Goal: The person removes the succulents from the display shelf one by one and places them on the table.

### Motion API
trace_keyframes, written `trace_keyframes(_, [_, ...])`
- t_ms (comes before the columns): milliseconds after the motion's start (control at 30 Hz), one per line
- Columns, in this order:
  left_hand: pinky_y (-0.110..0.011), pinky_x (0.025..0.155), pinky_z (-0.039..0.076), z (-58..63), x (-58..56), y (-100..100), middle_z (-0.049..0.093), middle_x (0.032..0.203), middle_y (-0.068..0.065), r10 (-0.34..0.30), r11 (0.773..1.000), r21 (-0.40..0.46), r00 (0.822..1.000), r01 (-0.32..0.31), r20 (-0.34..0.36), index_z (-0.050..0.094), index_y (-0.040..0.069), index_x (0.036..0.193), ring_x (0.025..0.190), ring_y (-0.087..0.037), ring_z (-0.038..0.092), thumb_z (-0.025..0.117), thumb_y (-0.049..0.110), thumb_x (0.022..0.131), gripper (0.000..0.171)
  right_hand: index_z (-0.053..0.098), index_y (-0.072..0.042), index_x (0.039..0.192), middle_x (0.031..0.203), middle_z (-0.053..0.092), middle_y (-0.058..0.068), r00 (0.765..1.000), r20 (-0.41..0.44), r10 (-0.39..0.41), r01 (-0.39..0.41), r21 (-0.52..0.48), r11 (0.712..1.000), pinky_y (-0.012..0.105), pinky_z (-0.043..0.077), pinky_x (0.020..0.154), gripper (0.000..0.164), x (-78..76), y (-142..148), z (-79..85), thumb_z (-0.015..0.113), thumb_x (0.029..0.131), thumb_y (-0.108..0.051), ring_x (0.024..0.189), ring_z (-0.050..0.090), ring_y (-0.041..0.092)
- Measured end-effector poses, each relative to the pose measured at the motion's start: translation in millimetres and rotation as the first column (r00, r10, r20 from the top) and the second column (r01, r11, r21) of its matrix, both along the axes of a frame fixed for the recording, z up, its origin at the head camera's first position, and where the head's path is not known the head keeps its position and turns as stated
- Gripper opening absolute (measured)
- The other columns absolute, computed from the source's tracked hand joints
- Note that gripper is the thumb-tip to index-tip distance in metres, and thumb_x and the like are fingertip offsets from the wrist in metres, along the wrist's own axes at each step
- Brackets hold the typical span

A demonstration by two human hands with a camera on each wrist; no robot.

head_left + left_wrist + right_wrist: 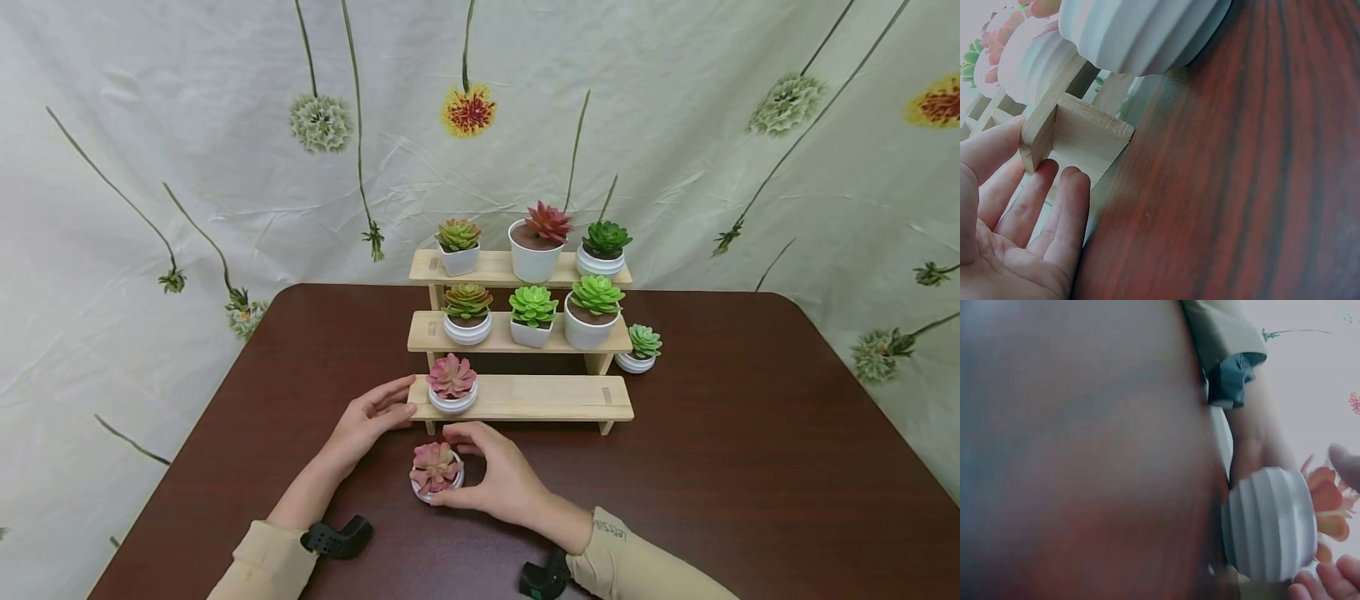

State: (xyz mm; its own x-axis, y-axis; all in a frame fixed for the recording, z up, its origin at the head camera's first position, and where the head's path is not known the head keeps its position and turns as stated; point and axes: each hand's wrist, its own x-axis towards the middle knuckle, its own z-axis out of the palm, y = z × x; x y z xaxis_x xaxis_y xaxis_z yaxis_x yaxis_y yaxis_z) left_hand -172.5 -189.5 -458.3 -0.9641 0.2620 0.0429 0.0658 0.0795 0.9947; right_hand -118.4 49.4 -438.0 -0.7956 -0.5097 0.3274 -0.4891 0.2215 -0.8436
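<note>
A pink succulent in a white ribbed pot (437, 470) stands on the table before the wooden stand (540, 398). My right hand (495, 475) reaches around it, thumb near the front rim and fingers spread past the back. In the right wrist view, fingertips (1329, 581) sit right by the rim of the ribbed pot (1269, 525), and the thumb is close to the leaves. My left hand (375, 421) pinches the left end of the lowest step, thumb on one face and fingers on the other. Another pink succulent (452, 383) sits on that step.
Several potted succulents fill the upper two steps, among them a red one (536, 242) and a bright green one (533, 317). A small green succulent (638, 348) stands on the dark table (750, 467) at the stand's right. A flowered cloth (225, 125) hangs behind.
</note>
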Motion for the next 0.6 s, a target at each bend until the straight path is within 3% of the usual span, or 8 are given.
trace_keyframes(133, [-0.031,0.082,0.053,0.7,0.4,0,0.051,0.131,-0.023,-0.001,1.000,0.008,1.000,0.001,0.002,0.046,0.002,0.137,0.102,-0.012,0.061,0.063,0.014,0.091,0.050,0.053,-0.003,0.124,0.119,0.059,0.011,0.999,-0.011,-0.039,0.039,-0.044,0.998,0.026,0.046,0.093,0.067,-2.5,2,7.8,0.085,0.069,-0.024,0.108,0.058,0.025])
trace_keyframes(367, [-0.032,0.081,0.053,1.3,0.2,0,0.050,0.131,-0.024,0.000,1.000,0.027,1.000,0.000,0.003,0.047,0.002,0.136,0.102,-0.013,0.061,0.064,0.013,0.090,0.050,0.056,-0.005,0.122,0.117,0.061,0.007,0.989,-0.058,-0.137,0.124,-0.192,0.974,0.029,0.048,0.091,0.058,-11.4,7,19.2,0.083,0.072,-0.015,0.106,0.059,0.022])
trace_keyframes(467, [-0.032,0.081,0.054,1.4,0.2,0,0.050,0.131,-0.023,0.003,1.000,0.026,1.000,-0.003,0.005,0.047,0.002,0.136,0.101,-0.013,0.061,0.064,0.014,0.090,0.050,0.057,-0.002,0.121,0.115,0.062,0.011,0.981,-0.069,-0.182,0.161,-0.245,0.956,0.034,0.049,0.091,0.057,-15.8,9,23.9,0.083,0.071,-0.009,0.104,0.060,0.025])
trace_keyframes(600, [-0.032,0.081,0.053,1.6,0.5,1,0.050,0.131,-0.023,0.007,1.000,0.022,1.000,-0.008,0.008,0.047,0.002,0.136,0.101,-0.013,0.061,0.064,0.014,0.090,0.050,0.056,0.007,0.117,0.113,0.061,0.020,0.974,-0.026,-0.224,0.209,-0.267,0.941,0.042,0.048,0.091,0.054,-11.8,7,46.1,0.081,0.070,0.000,0.103,0.060,0.034])
